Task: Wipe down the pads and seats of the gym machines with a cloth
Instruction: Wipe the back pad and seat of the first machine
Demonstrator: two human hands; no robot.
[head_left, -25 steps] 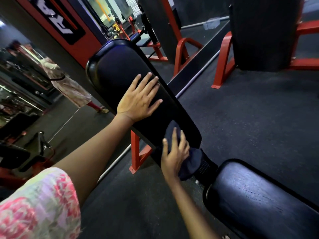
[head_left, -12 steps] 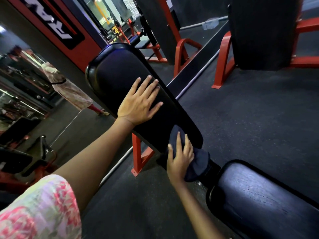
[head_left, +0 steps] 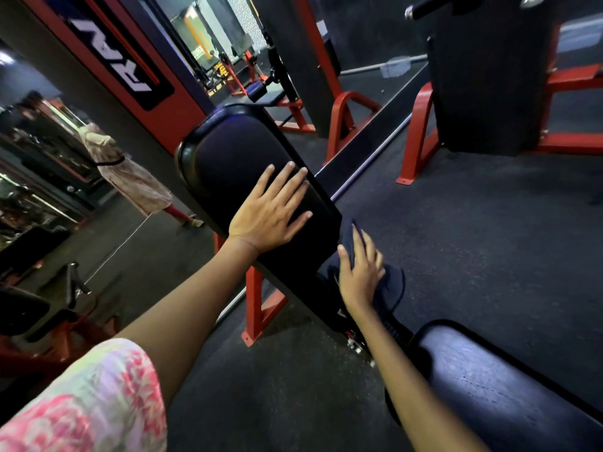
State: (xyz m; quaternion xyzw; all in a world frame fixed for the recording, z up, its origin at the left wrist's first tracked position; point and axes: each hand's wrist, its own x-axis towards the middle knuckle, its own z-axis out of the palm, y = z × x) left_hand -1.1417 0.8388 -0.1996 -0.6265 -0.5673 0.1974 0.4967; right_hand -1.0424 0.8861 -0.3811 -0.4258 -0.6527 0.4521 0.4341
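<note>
the left hand (head_left: 269, 212) lies flat with fingers spread on the black back pad (head_left: 248, 177). just right of it and lower, the right hand (head_left: 360, 275) presses a dark cloth (head_left: 390, 288) against the pad's lower edge, fingers straight. the seat pad (head_left: 509, 389) sits below the right hand.

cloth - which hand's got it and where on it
The right hand presses the dark cloth from on top against the back pad; the left hand lies flat, holding nothing.
</note>
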